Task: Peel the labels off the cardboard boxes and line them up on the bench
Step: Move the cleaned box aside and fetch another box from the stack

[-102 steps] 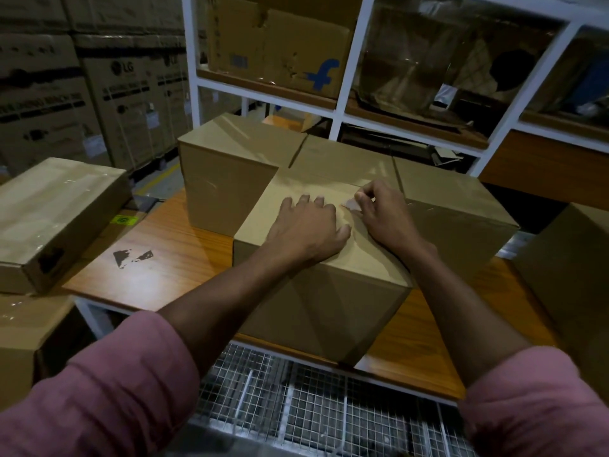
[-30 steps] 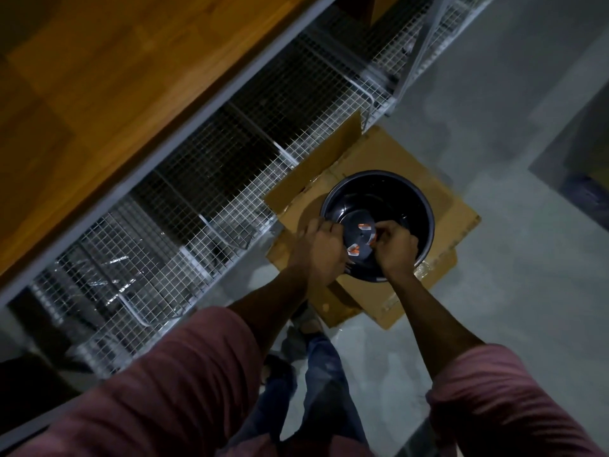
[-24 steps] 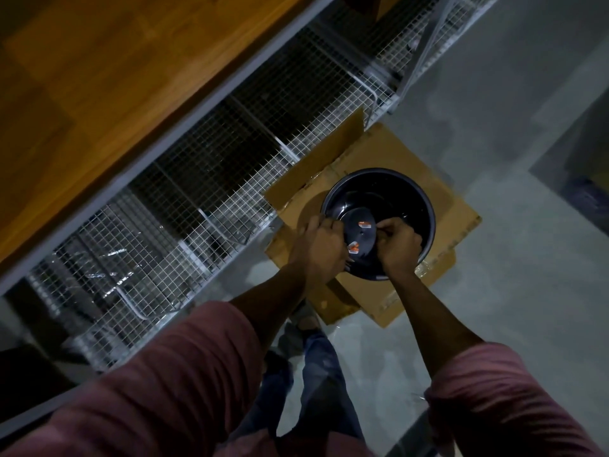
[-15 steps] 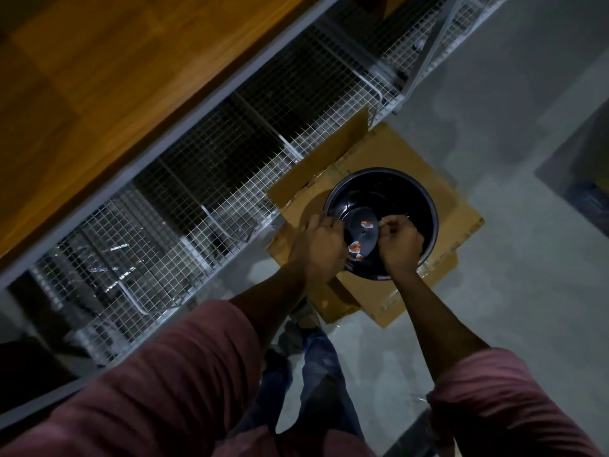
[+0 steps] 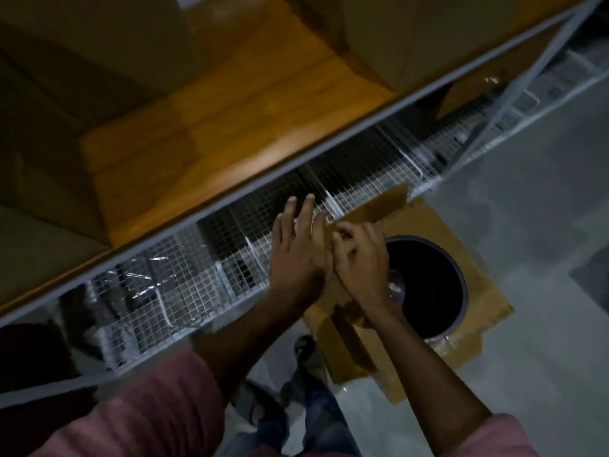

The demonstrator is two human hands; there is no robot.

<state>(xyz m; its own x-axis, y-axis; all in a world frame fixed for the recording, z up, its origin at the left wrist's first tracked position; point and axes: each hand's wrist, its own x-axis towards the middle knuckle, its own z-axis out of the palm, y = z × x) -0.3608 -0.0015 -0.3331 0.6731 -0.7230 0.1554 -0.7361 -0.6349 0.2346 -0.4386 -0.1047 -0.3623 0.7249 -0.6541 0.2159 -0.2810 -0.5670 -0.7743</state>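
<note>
Looking down past our own arms, we list what shows:

Bench [image 5: 211, 133]: smooth orange-brown wood top with a pale metal edge, running on a slant across the upper view.
Cardboard boxes [image 5: 389, 34]: plain brown and matt, with flat faces, standing on the bench at the upper left and upper right, blurred and dim.
Wire shelf [image 5: 211, 268]: white square-mesh grid under the bench edge, with glossy clear film lying on it.
Bin [image 5: 438, 288]: round, black and smooth-rimmed, standing on the floor.
Flat cardboard [image 5: 474, 308]: brown sheet under the bin, one flap raised against the wire shelf.
Floor [image 5: 543, 225]: grey, bare concrete.
Left hand [image 5: 298, 249]: fingers straight and held together, pointing at the bench edge and touching our right hand.
Right hand [image 5: 361, 262]: fingers curled in beside the left palm, just above the bin's near rim; perhaps pinching something, but we cannot tell.
Label: not made out in either hand; the blur hides it.
Sleeves [image 5: 148, 417]: pink ribbed cloth.
</note>
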